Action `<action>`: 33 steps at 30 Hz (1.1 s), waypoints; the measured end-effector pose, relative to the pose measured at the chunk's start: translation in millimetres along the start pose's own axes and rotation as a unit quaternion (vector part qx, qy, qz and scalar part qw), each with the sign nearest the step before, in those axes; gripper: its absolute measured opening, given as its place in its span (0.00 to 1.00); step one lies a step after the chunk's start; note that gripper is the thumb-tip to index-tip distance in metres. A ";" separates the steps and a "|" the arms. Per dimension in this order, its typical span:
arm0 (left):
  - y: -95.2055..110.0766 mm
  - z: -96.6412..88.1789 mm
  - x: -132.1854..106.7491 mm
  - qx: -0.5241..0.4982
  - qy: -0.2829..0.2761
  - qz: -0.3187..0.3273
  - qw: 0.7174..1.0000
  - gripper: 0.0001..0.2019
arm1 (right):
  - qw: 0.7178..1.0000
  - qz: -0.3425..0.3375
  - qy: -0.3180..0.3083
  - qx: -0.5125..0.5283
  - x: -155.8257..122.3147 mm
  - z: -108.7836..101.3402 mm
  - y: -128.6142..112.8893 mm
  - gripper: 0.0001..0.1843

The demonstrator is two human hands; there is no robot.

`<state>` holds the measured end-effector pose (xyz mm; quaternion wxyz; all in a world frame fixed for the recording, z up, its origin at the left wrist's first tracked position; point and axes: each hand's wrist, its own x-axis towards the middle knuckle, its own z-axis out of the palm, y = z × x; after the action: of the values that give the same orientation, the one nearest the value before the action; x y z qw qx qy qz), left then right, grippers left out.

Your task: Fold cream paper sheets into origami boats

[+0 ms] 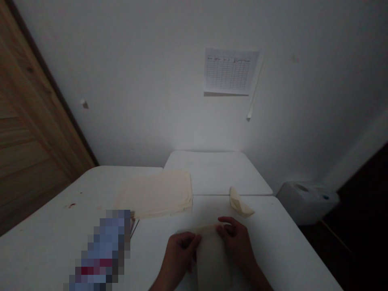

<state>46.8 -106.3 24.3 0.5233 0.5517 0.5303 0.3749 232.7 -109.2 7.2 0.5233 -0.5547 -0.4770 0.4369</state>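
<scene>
A pale cream sheet of paper (212, 254) lies on the white table (54, 238) close to me, partly folded. My left hand (178, 254) pinches its left upper edge with curled fingers. My right hand (236, 242) grips the right upper corner, fingers bent over the fold. Just beyond my right hand rests a small folded paper shape (239, 203) of the same cream colour. A flat stack of cream sheets (156, 194) lies further back to the left.
A blurred-out patch (103, 254) covers something on the table at the left. A second white table (216, 171) abuts the wall. A printed chart (228, 72) hangs on the wall. A wooden door (27, 133) stands left; a white bin (306, 200) sits right.
</scene>
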 end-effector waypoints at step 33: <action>-3.1 -3.3 -0.8 0.031 -0.029 0.019 0.999 0.26 | 0.996 0.027 -0.072 -0.047 5.1 -11.9 7.0 0.25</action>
<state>42.9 -106.8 22.0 0.5141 0.5883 0.5158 0.3514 245.7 -106.0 1.2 0.4493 -0.5581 -0.5184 0.4668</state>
